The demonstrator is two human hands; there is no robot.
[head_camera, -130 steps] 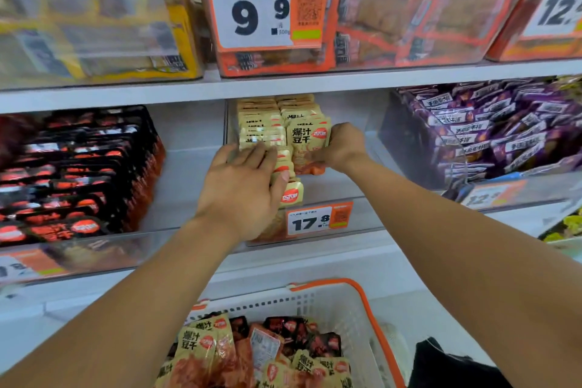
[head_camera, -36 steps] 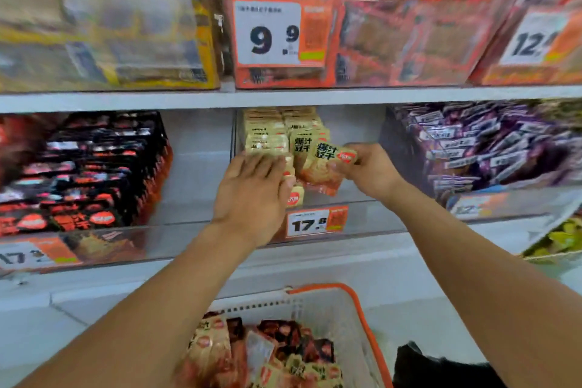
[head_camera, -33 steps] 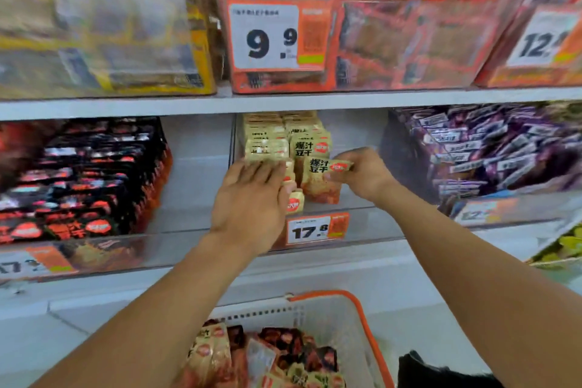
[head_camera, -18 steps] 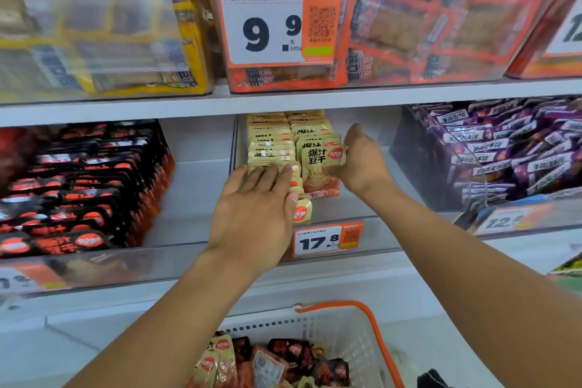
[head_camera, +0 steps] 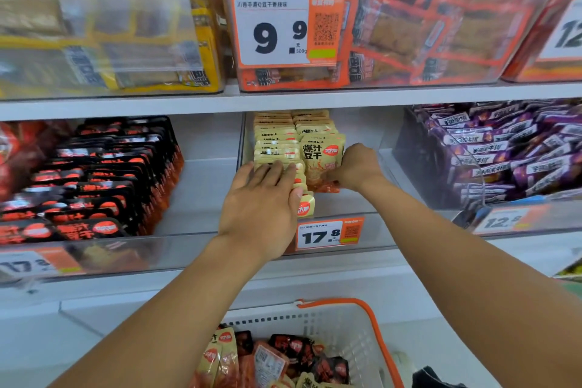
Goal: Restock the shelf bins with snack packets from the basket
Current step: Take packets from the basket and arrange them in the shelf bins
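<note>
Your right hand (head_camera: 357, 167) pinches a yellow snack packet (head_camera: 321, 161) at its right edge, front of the bin's (head_camera: 374, 230) right-hand row. Light, soft, slick film: hold the sealed edges. It stands upright, long axis vertical, label facing you. Left hand (head_camera: 263, 198), fingers straight, presses the left row (head_camera: 277, 148).

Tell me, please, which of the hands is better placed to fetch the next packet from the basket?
Probably the right hand: it only pinches the front yellow snack packet, nearly seated, while the left hand presses flat, steadying the left row.
</note>
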